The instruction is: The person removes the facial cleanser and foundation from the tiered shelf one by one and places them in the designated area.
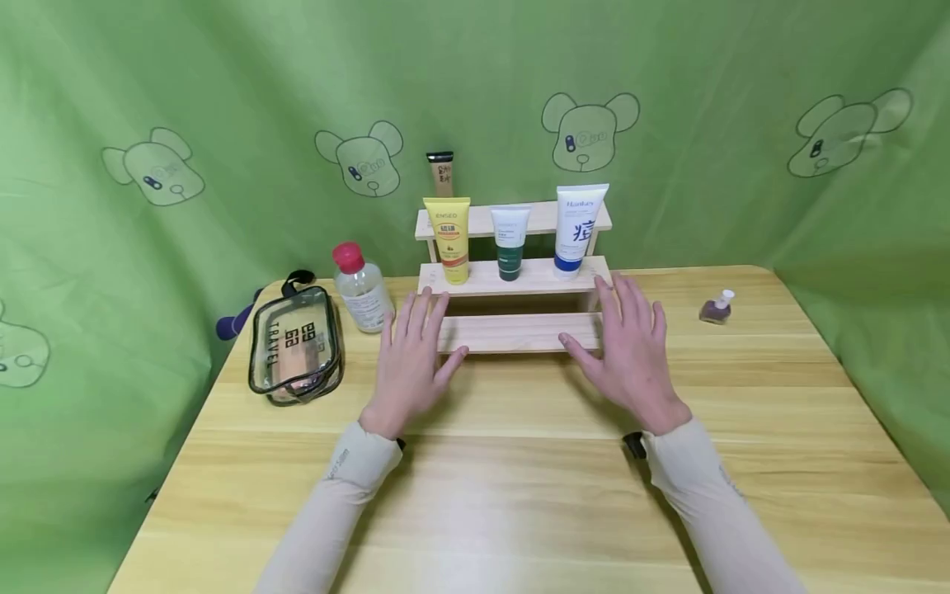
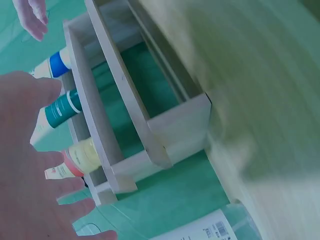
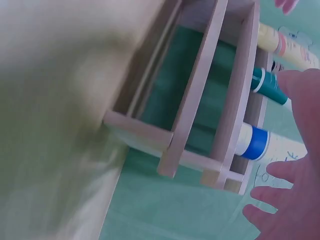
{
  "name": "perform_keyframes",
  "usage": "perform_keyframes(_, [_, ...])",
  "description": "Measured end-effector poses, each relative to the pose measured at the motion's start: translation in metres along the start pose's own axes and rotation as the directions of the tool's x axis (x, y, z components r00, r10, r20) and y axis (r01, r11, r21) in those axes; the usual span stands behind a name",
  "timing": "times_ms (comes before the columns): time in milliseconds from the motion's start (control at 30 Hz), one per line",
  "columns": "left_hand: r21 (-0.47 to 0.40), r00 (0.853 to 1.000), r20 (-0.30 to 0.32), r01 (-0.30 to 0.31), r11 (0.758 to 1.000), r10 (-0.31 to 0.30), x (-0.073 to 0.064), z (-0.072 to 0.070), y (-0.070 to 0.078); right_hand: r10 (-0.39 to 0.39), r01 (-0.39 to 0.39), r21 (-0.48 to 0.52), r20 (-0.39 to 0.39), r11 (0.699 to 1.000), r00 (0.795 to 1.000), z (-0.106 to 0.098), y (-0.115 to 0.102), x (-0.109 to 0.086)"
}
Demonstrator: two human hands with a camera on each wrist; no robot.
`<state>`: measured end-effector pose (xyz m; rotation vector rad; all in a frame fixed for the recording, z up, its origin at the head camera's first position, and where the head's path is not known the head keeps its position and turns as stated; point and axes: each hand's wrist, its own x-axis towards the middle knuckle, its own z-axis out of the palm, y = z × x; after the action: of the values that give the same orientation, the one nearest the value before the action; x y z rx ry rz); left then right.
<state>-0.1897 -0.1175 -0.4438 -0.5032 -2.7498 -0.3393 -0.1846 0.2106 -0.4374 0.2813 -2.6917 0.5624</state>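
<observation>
A tiered wooden rack (image 1: 519, 333) stands at the back of the table. Its middle tier bears a yellow tube (image 1: 451, 239), a white-and-green tube (image 1: 510, 241) and a white-and-blue tube (image 1: 579, 229); a tan tube with a black cap (image 1: 441, 175) rises from the top tier. Toward the rack's left end reaches my left hand (image 1: 410, 355), fingers spread and nothing held. My right hand (image 1: 631, 355) does likewise at the right end. Both wrist views show the palms apart from the rack, the left hand (image 2: 30, 155) and the right hand (image 3: 300, 185) alike.
Left of the rack stands a clear bottle with a red cap (image 1: 364, 289). Beside it lies a transparent travel pouch (image 1: 297, 342), with a purple object (image 1: 233, 323) behind it. A small nail polish bottle (image 1: 717, 308) stands at the right. Green curtain (image 1: 475, 74) hangs behind the table.
</observation>
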Motion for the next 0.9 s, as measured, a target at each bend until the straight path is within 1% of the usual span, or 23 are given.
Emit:
perform_keyframes(100, [-0.012, 1.0, -0.013, 0.002, 1.0, -0.002, 0.007, -0.001, -0.005, 0.02, -0.02, 0.014, -0.013, 1.0, 1.0, -0.004, 0.004, 0.007])
perform_keyframes(167, [-0.028, 1.0, -0.014, 0.01, 1.0, -0.01, 0.01, -0.001, -0.008, 0.014, -0.013, 0.043, -0.029, 0.999, 0.999, -0.006, 0.006, 0.01])
perform_keyframes(233, [-0.051, 1.0, -0.013, 0.015, 0.999, -0.016, 0.013, 0.0, -0.011, 0.0, 0.006, 0.1, -0.058, 0.995, 0.998, -0.007, 0.008, 0.014])
perform_keyframes(333, [-0.106, 1.0, -0.009, 0.02, 0.994, -0.021, 0.017, 0.003, -0.016, -0.027, 0.049, 0.192, -0.113, 0.98, 0.993, -0.005, 0.01, 0.02])
perform_keyframes(467, [-0.172, 1.0, -0.015, 0.02, 0.985, -0.022, 0.024, 0.01, -0.022, -0.033, 0.093, 0.302, -0.198, 0.949, 0.98, -0.002, 0.016, 0.031])
perform_keyframes(600, [-0.231, 0.999, -0.022, 0.028, 0.973, -0.034, 0.031, 0.02, -0.029, -0.003, 0.139, 0.42, -0.307, 0.897, 0.952, 0.004, 0.021, 0.042])
perform_keyframes(667, [-0.272, 0.999, -0.031, 0.032, 0.962, -0.042, 0.035, 0.025, -0.033, 0.012, 0.161, 0.453, -0.355, 0.877, 0.935, 0.007, 0.022, 0.047])
perform_keyframes(733, [-0.326, 0.998, -0.034, 0.039, 0.945, -0.053, 0.039, 0.03, -0.037, 0.028, 0.163, 0.47, -0.375, 0.868, 0.927, 0.008, 0.021, 0.052])
perform_keyframes(800, [-0.375, 0.997, -0.04, 0.049, 0.926, -0.069, 0.042, 0.034, -0.04, 0.042, 0.153, 0.476, -0.375, 0.866, 0.926, 0.009, 0.02, 0.056])
perform_keyframes(833, [-0.402, 0.996, -0.042, 0.055, 0.914, -0.078, 0.043, 0.036, -0.041, 0.051, 0.141, 0.477, -0.366, 0.867, 0.929, 0.009, 0.019, 0.058])
perform_keyframes(900, [-0.465, 0.994, -0.038, 0.072, 0.882, -0.101, 0.045, 0.04, -0.044, 0.067, 0.107, 0.475, -0.335, 0.873, 0.94, 0.009, 0.019, 0.061])
